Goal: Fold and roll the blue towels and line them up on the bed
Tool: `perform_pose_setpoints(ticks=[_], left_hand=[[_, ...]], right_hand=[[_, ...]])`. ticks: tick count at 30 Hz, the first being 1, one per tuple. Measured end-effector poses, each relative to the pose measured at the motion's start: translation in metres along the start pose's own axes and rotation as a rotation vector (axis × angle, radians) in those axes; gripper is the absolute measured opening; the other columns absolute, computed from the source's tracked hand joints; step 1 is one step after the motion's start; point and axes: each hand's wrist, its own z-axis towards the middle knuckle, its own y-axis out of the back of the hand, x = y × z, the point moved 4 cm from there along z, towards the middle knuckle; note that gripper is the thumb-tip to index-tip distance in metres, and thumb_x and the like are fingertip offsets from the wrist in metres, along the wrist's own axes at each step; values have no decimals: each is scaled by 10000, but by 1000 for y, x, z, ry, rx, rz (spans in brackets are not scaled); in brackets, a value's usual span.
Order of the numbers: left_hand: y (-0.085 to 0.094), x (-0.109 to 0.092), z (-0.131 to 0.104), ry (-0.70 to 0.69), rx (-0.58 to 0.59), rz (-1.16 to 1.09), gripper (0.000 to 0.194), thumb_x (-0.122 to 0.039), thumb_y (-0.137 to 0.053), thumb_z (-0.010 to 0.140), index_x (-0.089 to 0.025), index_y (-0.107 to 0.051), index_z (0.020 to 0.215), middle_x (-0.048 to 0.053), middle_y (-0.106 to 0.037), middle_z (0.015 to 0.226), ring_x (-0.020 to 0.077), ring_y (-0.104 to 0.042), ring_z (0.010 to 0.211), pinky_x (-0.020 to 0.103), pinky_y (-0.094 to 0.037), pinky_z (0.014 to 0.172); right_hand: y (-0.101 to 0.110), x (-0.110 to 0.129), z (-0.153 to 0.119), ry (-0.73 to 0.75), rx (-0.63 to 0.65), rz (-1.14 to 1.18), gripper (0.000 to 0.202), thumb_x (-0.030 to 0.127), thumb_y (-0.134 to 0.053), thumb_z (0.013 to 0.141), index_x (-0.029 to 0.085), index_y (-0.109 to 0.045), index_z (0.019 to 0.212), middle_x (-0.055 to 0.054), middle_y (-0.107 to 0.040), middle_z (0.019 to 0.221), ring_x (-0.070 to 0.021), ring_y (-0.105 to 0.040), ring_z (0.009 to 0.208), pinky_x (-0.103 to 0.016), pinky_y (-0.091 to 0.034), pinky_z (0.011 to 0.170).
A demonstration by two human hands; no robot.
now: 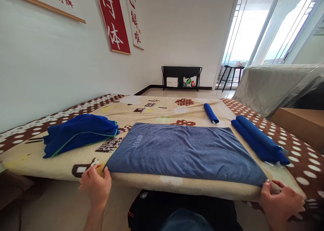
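1. While it lies spread on the patterned blanket (194, 112), at the near edge, the grey-blue towel (174, 150) has its long axis from left to right across our view, with some wrinkles on the right half.
2. With our left hand (95, 183) we pinch its near left corner.
3. With our right hand (280, 198) we pinch its near right corner.
4. We see its lettering (138, 141) near the left short edge.
5. Leftward we have a crumpled blue cloth (81, 133); rightward, a small blue roll (210, 113) and larger blue rolls (260, 139).
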Motion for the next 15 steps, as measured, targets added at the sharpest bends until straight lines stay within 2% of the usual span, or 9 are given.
perform_pose_setpoints(ticks=[2, 3, 4, 6, 8, 10, 12, 15], left_hand=[[1, -40, -3, -158, 6, -53, 326, -414, -451, 907, -160, -569, 1072, 182, -571, 1251, 335, -501, 1250, 474, -366, 1068], [-2, -63, -4, -226, 45, -106, 305, -392, -442, 917, -165, -577, 1071, 172, -568, 1267, 317, -504, 1255, 460, -353, 1085], [-7, -88, -5, -281, 105, -165, 292, -375, -426, 928, -177, -585, 1071, 157, -576, 1274, 303, -514, 1250, 453, -352, 1089], [-27, -144, -11, -435, 370, -261, 312, -336, -396, 945, -208, -584, 1158, 115, -591, 1318, 269, -516, 1270, 431, -358, 1091], [-52, -200, -23, -609, 646, -319, 375, -290, -396, 933, -213, -559, 1261, 87, -568, 1396, 225, -505, 1307, 384, -364, 1104], [-76, -246, -37, -763, 852, -310, 496, -264, -381, 934, -216, -451, 1423, 73, -409, 1549, 208, -367, 1428, 391, -296, 1166], [-99, -276, -49, -837, 993, -226, 564, -270, -340, 955, -240, -321, 1518, 52, -266, 1621, 217, -220, 1496, 478, -210, 1202], [-126, -297, -58, -866, 1116, -109, 558, -302, -327, 970, -291, -301, 1528, 52, -261, 1621, 258, -213, 1498, 604, -184, 1172]], right_hand=[[6, 31, 3, 25, -36, 86, 458, 489, -438, 870, 119, -654, 1034, -229, -627, 1070, -416, -537, 1103, -562, -393, 925], [7, 52, 5, 67, -21, 158, 441, 490, -439, 874, 136, -652, 1028, -200, -633, 1103, -376, -550, 1105, -532, -390, 973], [5, 77, 7, 154, 55, 237, 427, 490, -427, 888, 153, -647, 1030, -174, -635, 1130, -339, -562, 1107, -503, -387, 1005], [-2, 134, 9, 344, 279, 366, 408, 492, -401, 920, 194, -635, 1072, -125, -640, 1174, -285, -570, 1126, -452, -397, 1022], [-8, 192, 5, 494, 478, 444, 422, 486, -375, 955, 221, -597, 1197, -100, -612, 1281, -258, -548, 1203, -425, -391, 1050], [-13, 245, -5, 605, 602, 476, 482, 507, -380, 965, 238, -531, 1335, -85, -530, 1417, -257, -501, 1288, -429, -382, 1076], [-18, 285, -21, 676, 700, 481, 532, 510, -351, 981, 236, -463, 1423, -80, -439, 1507, -252, -444, 1361, -437, -367, 1106], [-22, 313, -47, 747, 808, 426, 620, 538, -340, 985, 181, -390, 1489, -107, -380, 1542, -263, -353, 1433, -480, -316, 1153]])
